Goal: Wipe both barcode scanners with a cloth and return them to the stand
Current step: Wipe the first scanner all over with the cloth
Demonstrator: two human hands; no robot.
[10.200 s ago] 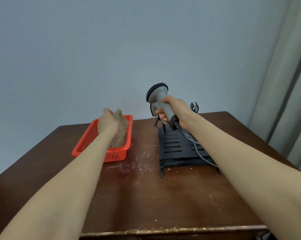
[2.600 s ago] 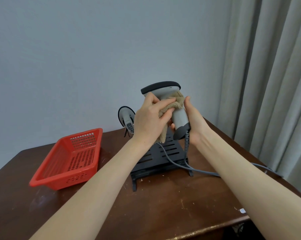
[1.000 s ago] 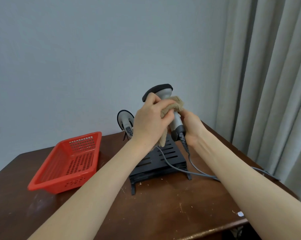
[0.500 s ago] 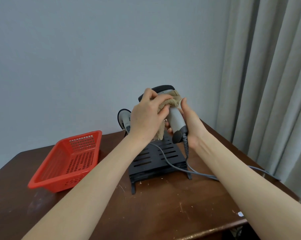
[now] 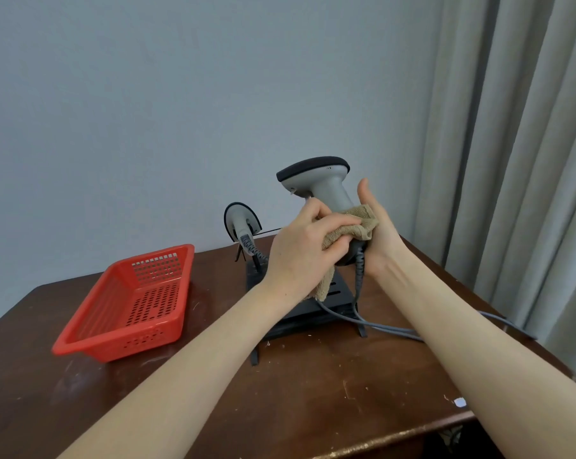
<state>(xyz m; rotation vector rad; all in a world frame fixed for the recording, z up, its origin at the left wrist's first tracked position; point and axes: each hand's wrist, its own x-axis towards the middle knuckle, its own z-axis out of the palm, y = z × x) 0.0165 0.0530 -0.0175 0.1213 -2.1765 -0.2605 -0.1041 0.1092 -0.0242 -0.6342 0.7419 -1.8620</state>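
Left hand and right hand are closed on a grey barcode scanner raised above the black stand.
A beige cloth is gripped in the left hand and wrapped round the scanner's lower handle, one loose end hanging toward the stand. The handle's base is gripped by the right hand from the opposite side, thumb pointing up, fingers hidden behind the cloth. The scanner is held upright, head uppermost, its grey cable trailing down onto the tabletop. A second barcode scanner is seated at the stand's rear left. A red basket is set further left.
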